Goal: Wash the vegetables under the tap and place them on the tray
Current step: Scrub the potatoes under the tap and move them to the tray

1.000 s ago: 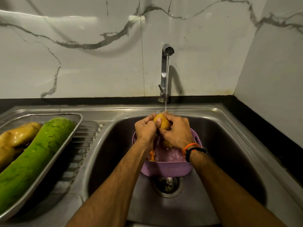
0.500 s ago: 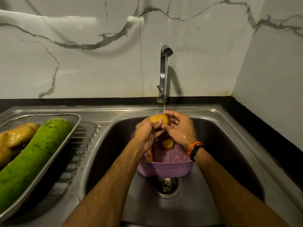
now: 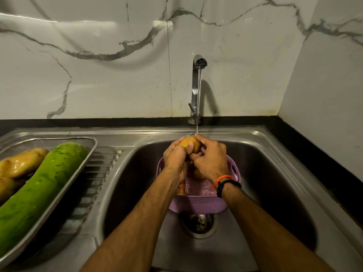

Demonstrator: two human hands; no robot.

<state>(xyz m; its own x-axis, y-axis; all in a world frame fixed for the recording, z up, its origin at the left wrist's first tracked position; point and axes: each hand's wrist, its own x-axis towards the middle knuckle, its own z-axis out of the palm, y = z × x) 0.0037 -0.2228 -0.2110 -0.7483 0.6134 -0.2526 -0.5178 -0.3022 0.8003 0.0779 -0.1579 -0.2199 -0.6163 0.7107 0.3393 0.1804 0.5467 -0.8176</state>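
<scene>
Potato [image 3: 190,145] — yellow-brown and wet — sits under the thin stream from the tap [image 3: 197,89], held between both hands over the sink [image 3: 275,165]. The left hand [image 3: 175,158] wraps its curled fingers round the near left side, thumb lying across the front of it, while the right hand [image 3: 211,160] closes round the right side with its forefinger reaching over the top where the water lands. Directly below the hands stands a lilac plastic basket [image 3: 198,204] in the basin, with another potato and something orange partly showing inside it behind the wrists. An orange thread and a black band [image 3: 225,185] circle the right wrist. Beyond the basket's near wall lies the drain [image 3: 198,224]. Off to the left, on the ribbed draining board, a steel mesh tray [image 3: 86,152] carries a long green gourd [image 3: 41,191] and two larger wet potatoes [image 3: 19,163] lying beside it.
</scene>
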